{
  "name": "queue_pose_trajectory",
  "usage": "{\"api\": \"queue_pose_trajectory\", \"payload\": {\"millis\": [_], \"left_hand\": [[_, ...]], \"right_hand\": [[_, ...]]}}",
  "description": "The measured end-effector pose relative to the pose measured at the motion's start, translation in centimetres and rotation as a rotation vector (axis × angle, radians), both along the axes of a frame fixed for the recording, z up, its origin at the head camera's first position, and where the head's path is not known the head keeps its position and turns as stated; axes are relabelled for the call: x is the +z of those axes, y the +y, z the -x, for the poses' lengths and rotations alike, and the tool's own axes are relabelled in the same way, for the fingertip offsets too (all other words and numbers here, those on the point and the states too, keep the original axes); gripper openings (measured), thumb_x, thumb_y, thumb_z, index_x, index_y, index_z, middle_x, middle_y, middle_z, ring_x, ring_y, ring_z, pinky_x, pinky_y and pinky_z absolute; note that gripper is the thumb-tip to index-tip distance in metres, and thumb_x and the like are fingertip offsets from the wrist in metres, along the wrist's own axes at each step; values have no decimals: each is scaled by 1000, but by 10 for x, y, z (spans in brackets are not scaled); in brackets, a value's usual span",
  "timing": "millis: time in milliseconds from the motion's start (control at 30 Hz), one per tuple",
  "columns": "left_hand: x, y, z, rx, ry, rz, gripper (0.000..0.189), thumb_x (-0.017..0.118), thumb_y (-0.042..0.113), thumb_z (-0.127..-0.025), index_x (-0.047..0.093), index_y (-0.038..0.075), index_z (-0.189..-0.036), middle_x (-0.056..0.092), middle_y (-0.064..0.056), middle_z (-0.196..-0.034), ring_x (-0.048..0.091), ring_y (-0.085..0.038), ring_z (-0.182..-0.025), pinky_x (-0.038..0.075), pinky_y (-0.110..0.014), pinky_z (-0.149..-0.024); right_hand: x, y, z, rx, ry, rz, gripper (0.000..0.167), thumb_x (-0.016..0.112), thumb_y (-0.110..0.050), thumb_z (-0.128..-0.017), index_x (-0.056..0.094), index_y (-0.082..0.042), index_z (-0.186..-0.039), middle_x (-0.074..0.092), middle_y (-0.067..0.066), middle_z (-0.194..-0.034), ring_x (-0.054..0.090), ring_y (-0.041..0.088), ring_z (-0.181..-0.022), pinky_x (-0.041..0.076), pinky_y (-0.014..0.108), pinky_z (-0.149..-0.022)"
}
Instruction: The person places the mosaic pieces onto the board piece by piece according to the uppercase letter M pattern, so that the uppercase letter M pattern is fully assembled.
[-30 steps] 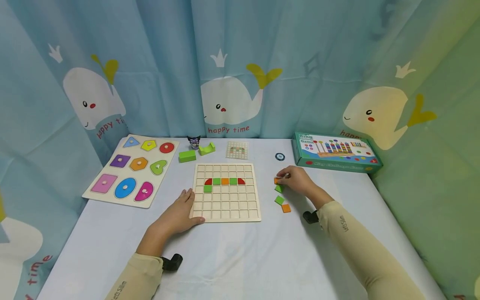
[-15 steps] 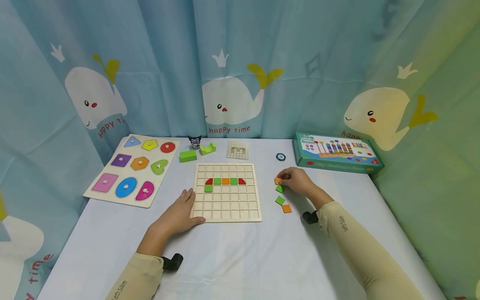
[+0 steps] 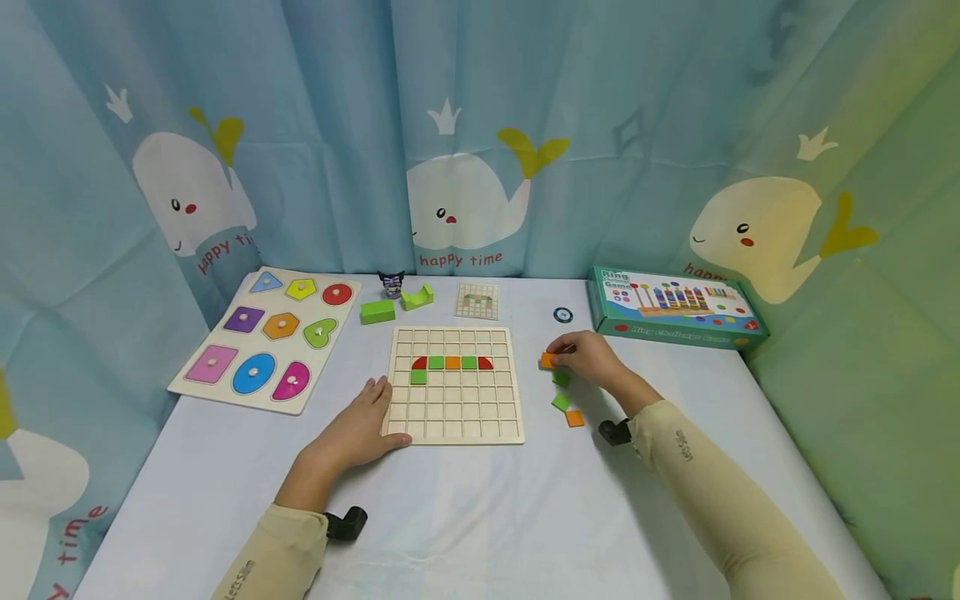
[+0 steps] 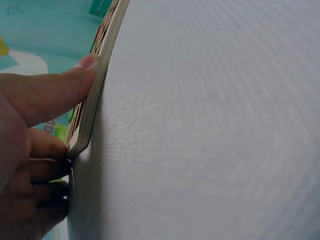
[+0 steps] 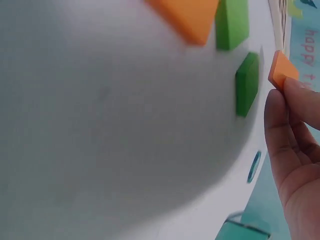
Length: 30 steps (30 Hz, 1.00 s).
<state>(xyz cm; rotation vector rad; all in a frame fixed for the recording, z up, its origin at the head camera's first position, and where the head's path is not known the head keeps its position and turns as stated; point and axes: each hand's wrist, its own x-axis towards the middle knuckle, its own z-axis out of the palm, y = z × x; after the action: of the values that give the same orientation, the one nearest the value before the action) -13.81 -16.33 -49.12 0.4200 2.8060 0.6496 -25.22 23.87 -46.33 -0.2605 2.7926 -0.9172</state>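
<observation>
A wooden grid board (image 3: 480,408) lies mid-table. Red, green and orange pieces form a row in its upper part, and one green square (image 3: 418,377) sits below the row's left end. My left hand (image 3: 356,427) rests at the board's near left corner, thumb on its front edge and fingers along its left side. Between right thumb and fingertips I pinch an orange square tile (image 5: 281,67); the right hand (image 3: 588,357) holds it just above the table, right of the board. Below that hand lie two green tiles (image 3: 561,402) and another orange tile (image 3: 574,418).
Behind the board are a small pattern card (image 3: 477,301), green blocks (image 3: 377,312) and a little dark figurine (image 3: 392,285). A knobbed shape puzzle (image 3: 247,342) lies at left. A round dark token (image 3: 563,315) and a green game box (image 3: 678,308) are at back right.
My right hand has lifted the orange tile and shifted slightly left toward the board, uncovering more of the green tile below. The left hand has stayed in place on the board.
</observation>
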Motion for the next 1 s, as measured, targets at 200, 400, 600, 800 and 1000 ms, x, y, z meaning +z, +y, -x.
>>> {"api": "queue_pose_trajectory", "payload": {"millis": [200, 400, 600, 800, 1000], "left_hand": [[3, 0, 0, 3, -3, 0, 99, 78, 43, -87, 27, -11, -153, 22, -24, -163, 15, -40, -151, 25, -50, -119], [4, 0, 0, 3, -9, 1, 99, 78, 43, -87, 27, -11, -153, 22, -24, -163, 15, -40, -151, 25, -50, -119], [5, 1, 0, 3, -8, 0, 99, 78, 43, -87, 27, -11, -153, 22, -24, -162, 15, -40, -151, 25, -50, -119], [3, 2, 0, 3, -12, 2, 99, 78, 43, -87, 27, -11, -153, 22, -24, -163, 15, -41, -151, 25, -50, -119], [4, 2, 0, 10, -17, -9, 99, 78, 43, -87, 27, -11, -153, 21, -24, -163, 15, -40, -151, 25, -49, -119]], "right_hand": [[2, -14, 1, 24, 9, -1, 12, 73, -11, -93, 77, -7, -104, 73, 7, -101, 62, 24, -88, 54, 36, -80], [5, -27, 1, 54, 15, -3, 12, 72, -11, -94, 76, -8, -104, 72, 5, -100, 61, 22, -86, 53, 35, -79], [9, -41, 2, 82, 32, 26, 11, 73, -11, -93, 77, -7, -103, 73, 6, -99, 63, 20, -85, 53, 34, -75], [10, -57, 3, 100, 15, 70, 10, 73, -8, -93, 77, -5, -102, 73, 6, -97, 64, 19, -82, 54, 32, -72], [9, -74, 6, 123, -2, 100, 10, 72, -6, -93, 77, -5, -101, 72, 6, -98, 64, 19, -84, 56, 31, -75]]}}
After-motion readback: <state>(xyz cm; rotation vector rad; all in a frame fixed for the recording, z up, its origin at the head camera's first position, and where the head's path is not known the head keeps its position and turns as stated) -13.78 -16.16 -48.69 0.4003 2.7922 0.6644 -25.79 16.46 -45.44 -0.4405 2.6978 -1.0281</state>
